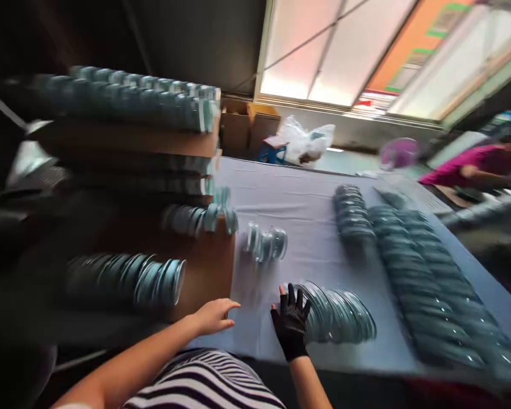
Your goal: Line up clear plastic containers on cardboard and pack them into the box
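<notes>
Head: bare left hand (215, 316) empty, half-spread; black-gloved right hand (292, 325) spread against greenish glassy discs (343, 318); others (160, 281) remain on brown cardboard (210, 272).

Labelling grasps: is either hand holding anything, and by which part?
Left hand: nothing held. Gloved right hand is at the left end of the nearest row of discs; whether it grips cannot be told.

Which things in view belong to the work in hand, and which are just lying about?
Likely part of the work:
row of clear discs by the right hand
smaller disc group on the table
long disc rows at right
brown board near the left hand

Apparently just lying about:
blue stool
white plastic bag
purple round object
cardboard boxes
</notes>
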The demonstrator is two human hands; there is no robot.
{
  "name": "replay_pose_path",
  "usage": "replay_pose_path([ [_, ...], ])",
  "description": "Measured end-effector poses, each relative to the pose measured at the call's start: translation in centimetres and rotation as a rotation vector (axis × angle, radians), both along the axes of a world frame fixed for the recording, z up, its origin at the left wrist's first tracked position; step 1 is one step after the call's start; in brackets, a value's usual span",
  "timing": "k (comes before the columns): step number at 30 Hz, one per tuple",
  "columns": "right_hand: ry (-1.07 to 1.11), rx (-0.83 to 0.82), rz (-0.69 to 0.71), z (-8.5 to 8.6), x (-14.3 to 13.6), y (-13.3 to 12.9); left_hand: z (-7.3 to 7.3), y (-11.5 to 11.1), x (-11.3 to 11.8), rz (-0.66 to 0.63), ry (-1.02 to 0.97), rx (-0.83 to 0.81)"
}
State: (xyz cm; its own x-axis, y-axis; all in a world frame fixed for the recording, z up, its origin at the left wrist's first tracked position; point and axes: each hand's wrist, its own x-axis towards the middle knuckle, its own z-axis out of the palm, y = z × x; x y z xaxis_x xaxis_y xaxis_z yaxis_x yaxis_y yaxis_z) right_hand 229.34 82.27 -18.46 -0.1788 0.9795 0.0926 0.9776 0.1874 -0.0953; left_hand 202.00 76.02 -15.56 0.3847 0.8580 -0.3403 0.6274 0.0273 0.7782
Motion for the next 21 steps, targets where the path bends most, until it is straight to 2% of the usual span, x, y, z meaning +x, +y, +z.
replay_pose_path([
  [2,0.081,-0.039,0.25,-0.8,-3.8,0.3,0.9,-0.4,-0.6,0.06,-0.01,0.077],
  [4,0.188,-0.152,0.46,-1.6,-8.7,0.2,1.4,-1.3,-2.2,0.145,-0.04,0.182],
  [6,0.342,-0.26,0.61,-2.2,-14.2,-0.5,1.6,-2.8,-4.7,0.276,-0.042,0.305],
  [8,0.53,-0.334,0.679,-2.5,-19.5,-1.3,1.9,-4.6,-8.3,0.45,0.028,0.415],
  [11,0.716,-0.391,0.608,-2.8,-26.2,-2.4,2.0,-6.4,-15.0,0.651,0.238,0.476],
  [12,0.741,-0.413,0.559,-2.9,-27.9,-2.6,1.9,-6.5,-17.3,0.66,0.296,0.465],
  [14,0.781,-0.486,0.47,-3.5,-30.4,-3.0,1.3,-6.4,-21.4,0.574,0.358,0.413],
  [16,0.818,-0.556,0.361,-4.3,-31.5,-3.1,0.6,-6.1,-24.2,0.43,0.363,0.359],
  [18,0.834,-0.553,0.214,-4.5,-31.2,-2.8,0.0,-5.8,-25.6,0.327,0.341,0.324],
  [20,0.826,-0.473,0.055,-3.4,-30.1,-2.2,-0.2,-5.5,-26.0,0.331,0.263,0.314],
  [21,0.834,-0.428,0.002,-2.2,-29.5,-1.8,0.0,-5.4,-25.9,0.374,0.18,0.309],
])
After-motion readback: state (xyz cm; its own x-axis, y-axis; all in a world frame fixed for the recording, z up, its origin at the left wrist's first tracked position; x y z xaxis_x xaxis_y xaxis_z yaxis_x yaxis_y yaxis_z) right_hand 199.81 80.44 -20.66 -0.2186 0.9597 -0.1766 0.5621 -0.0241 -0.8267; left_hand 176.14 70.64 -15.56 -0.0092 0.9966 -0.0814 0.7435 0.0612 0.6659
